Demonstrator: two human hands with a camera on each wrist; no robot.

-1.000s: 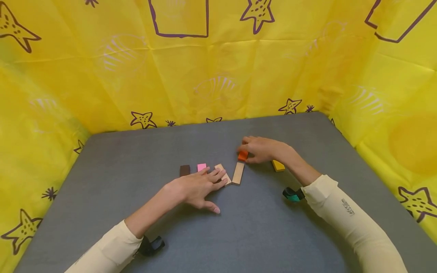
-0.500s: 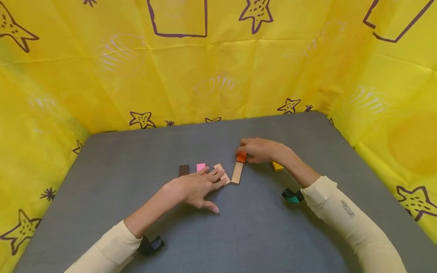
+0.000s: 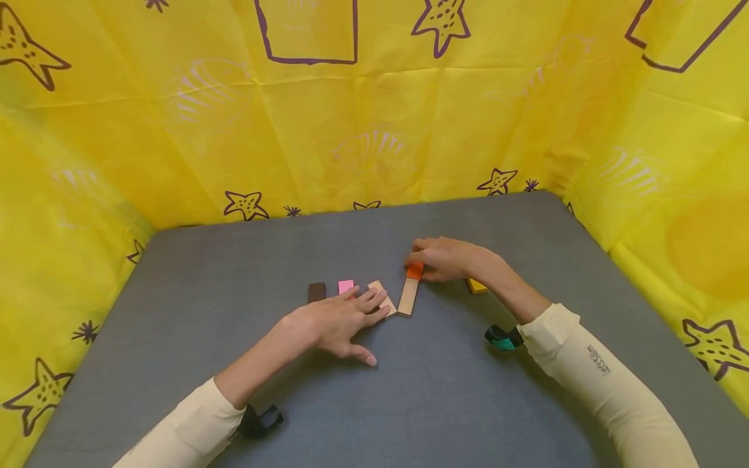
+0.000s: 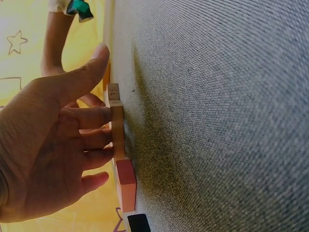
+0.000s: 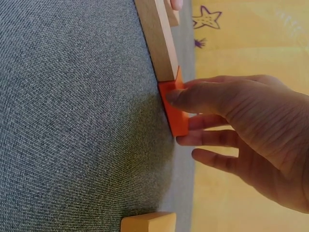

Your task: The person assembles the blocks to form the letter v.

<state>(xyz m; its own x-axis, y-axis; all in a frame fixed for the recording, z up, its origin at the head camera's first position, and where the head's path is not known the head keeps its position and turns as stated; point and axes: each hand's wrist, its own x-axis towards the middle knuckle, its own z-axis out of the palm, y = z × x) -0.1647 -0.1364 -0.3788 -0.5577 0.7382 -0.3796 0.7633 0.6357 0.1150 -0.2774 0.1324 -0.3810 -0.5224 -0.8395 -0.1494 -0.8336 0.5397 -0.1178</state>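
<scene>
In the head view two plain wooden blocks form a shallow V on the grey table: the left block [image 3: 375, 285] and the right block [image 3: 408, 299], their near ends meeting. My left hand [image 3: 336, 325] rests its extended fingertips on the left one, thumb spread away. With thumb and fingers, my right hand [image 3: 447, 257] pinches an orange block [image 5: 175, 118] lying against the far end of the right wooden block, in line with it. Just left of the V sits a pink block [image 4: 126, 186], partly covered by the left hand in the head view.
A dark brown block [image 3: 316, 291] lies left of the pink one. Past the right hand is a yellow block [image 5: 149, 223], partly behind the forearm in the head view. Yellow patterned cloth [image 3: 374, 130] hangs along the back and sides of the grey table [image 3: 409, 403].
The right hand has drawn the orange block slightly nearer, closing the small gap to the right wooden block. My left hand has stayed in place.
</scene>
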